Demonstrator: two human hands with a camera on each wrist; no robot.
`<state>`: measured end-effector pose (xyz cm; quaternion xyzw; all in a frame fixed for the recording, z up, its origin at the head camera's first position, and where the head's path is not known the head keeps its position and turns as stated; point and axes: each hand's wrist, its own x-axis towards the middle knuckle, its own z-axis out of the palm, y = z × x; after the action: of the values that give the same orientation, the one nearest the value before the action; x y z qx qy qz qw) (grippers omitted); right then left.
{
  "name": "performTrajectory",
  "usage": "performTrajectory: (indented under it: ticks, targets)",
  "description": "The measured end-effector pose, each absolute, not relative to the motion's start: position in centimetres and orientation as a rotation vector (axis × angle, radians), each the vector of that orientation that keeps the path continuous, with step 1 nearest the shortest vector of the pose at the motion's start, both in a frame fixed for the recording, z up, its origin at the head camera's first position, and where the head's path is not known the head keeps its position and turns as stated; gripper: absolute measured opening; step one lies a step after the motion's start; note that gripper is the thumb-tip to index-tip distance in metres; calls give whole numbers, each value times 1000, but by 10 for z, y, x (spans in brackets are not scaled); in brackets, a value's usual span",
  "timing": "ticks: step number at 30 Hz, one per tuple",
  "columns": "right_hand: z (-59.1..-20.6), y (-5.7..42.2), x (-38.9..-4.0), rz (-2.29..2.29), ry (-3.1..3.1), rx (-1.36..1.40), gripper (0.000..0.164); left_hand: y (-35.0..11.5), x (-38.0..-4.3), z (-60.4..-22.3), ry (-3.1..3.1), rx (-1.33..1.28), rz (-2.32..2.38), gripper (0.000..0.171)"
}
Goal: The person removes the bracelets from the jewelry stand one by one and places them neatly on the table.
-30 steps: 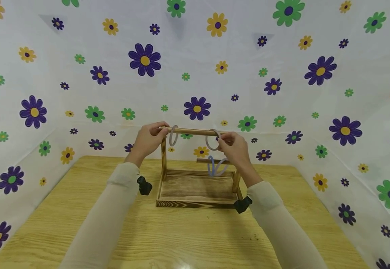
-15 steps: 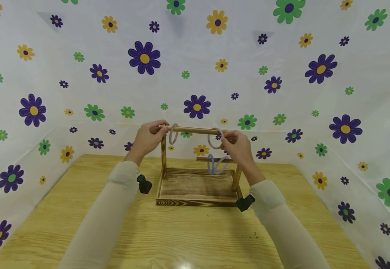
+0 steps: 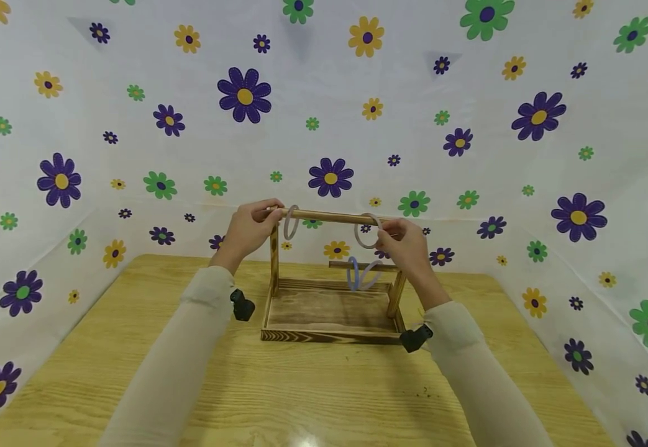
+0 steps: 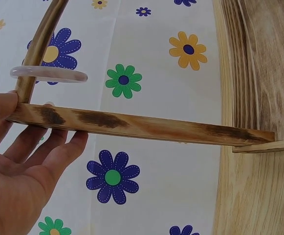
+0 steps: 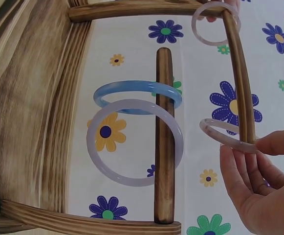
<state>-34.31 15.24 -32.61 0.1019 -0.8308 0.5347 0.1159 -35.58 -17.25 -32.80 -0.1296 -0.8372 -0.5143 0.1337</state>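
Together, a person's left hand (image 3: pixel 251 228) and right hand (image 3: pixel 409 249) occupy opposite ends of the upper rod (image 3: pixel 332 216) on a wooden stand (image 3: pixel 329 337), set on a yellowish worktop (image 3: pixel 279 391), in the head camera's view. From the left wrist, the left hand clasps the top of an upright post (image 4: pixel 146 125) between thumb and fingers, just beside a pale bangle (image 4: pixel 49 74) hung around the upper rod. Seen from the right wrist, the right hand pinches a second bangle (image 5: pixel 220 139) at that rod's end, near a blue bangle (image 5: pixel 137 86) and a lavender bangle (image 5: pixel 91 142) hanging around the lower rod (image 5: pixel 164 196).
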Motion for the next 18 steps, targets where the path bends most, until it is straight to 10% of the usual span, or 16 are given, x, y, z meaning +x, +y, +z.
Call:
performTrajectory:
  ticks: [18]
  targets:
    - [-326,168,-340,1594,-2425,285,32,-172,-354,-326,-2432,-365,-1492,37]
